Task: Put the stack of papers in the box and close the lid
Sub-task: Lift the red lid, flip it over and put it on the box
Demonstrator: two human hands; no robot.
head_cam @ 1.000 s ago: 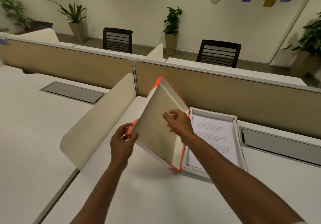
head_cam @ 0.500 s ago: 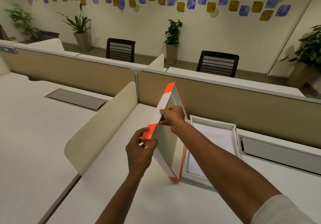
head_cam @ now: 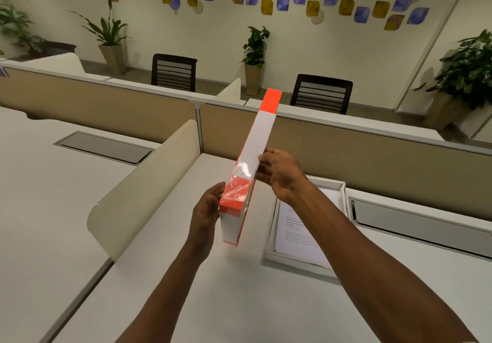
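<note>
Above desk [head_cam: 239,302] | both hands [head_cam: 206,217] clasp lid [head_cam: 255,156] edge-on (inside hidden) | right arm hides box [head_cam: 298,258], papers [head_cam: 295,233] partly

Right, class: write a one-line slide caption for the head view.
Both hands hold the lid on edge beside the open box of papers.

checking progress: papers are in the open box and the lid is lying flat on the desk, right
Not quite. The head view shows the lid held on edge above the desk by both the left hand and right hand. The papers are in the open box.
</note>
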